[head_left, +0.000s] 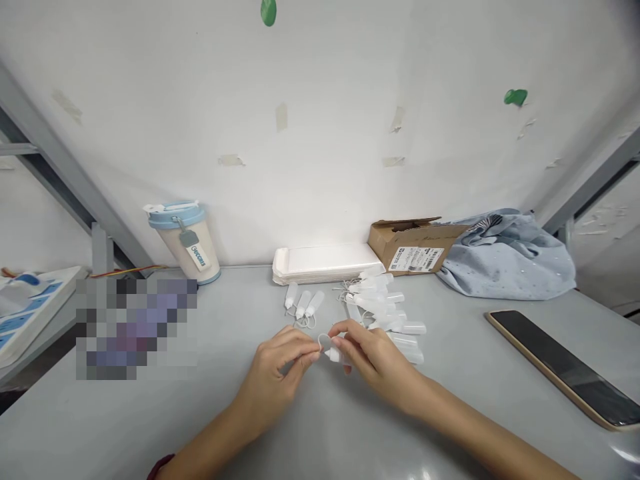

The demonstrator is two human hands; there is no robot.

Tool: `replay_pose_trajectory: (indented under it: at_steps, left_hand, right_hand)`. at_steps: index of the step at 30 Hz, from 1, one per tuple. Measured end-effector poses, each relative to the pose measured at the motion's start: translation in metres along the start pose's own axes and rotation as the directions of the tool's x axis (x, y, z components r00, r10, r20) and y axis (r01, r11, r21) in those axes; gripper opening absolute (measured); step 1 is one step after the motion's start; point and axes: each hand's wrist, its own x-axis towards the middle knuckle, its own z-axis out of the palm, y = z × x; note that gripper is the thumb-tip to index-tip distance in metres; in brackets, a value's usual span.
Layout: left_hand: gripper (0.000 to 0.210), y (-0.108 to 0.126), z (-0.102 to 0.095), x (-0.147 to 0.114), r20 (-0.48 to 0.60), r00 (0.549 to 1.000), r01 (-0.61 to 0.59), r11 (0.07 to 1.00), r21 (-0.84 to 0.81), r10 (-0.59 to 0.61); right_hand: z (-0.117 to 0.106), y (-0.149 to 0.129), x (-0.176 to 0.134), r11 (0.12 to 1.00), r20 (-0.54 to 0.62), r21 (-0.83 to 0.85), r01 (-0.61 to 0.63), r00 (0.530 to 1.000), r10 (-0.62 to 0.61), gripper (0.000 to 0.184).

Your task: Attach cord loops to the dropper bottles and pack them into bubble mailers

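Between my fingers is a small translucent squeeze bottle (pixel 335 355) with a pointed nozzle facing left. My right hand (pixel 373 357) grips its body, closed around it. A thin white strap (pixel 324 338) arcs from the bottle's neck toward my left hand (pixel 283 360), which is pinched at the strap's end; the small cap there is mostly hidden by the fingertips. Just beyond my hands lie several similar bottles (pixel 303 303) with looped straps. A larger pile of bottles (pixel 380 300) spreads behind and beside my right hand.
White flat boxes or envelopes (pixel 325 261) are stacked against the wall, beside an open cardboard box (pixel 420 247) and a blue cloth (pixel 510 260). A phone (pixel 565 367) lies at right. A tumbler (pixel 187 243) stands at left, near a blurred-out patch and a power strip (pixel 37 313).
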Motion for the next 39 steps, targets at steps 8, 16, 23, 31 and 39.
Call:
replay_pose_trajectory:
  at_steps: [8,16,23,31,39]
  left_hand:
    - [0.022,0.005,0.005,-0.005,0.005,0.994,-0.106,0.994,0.022,0.106]
    - [0.015,0.001,0.005,-0.004,0.058,0.998,-0.01,1.0,0.006,0.01]
    - [0.013,0.007,-0.001,-0.002,0.109,0.982,0.158,0.987,0.001,-0.157]
    - [0.019,0.007,0.006,-0.007,0.149,0.977,0.16,0.986,-0.044,-0.151]
    - [0.016,0.001,0.01,-0.008,0.167,0.983,0.086,0.995,-0.042,-0.078]
  right_hand:
    - [0.01,0.004,-0.003,0.996,-0.086,0.039,-0.076,0.993,0.079,0.029]
    - [0.01,0.006,-0.003,0.998,-0.11,-0.022,-0.057,0.992,0.054,0.029]
    - [0.005,0.005,-0.003,0.994,-0.157,-0.11,0.001,0.987,-0.019,0.029]
    - [0.023,0.008,-0.008,0.993,-0.182,-0.118,-0.022,0.983,0.0,0.03]
    - [0.027,0.009,-0.009,0.991,-0.197,-0.129,-0.038,0.98,0.012,0.028]
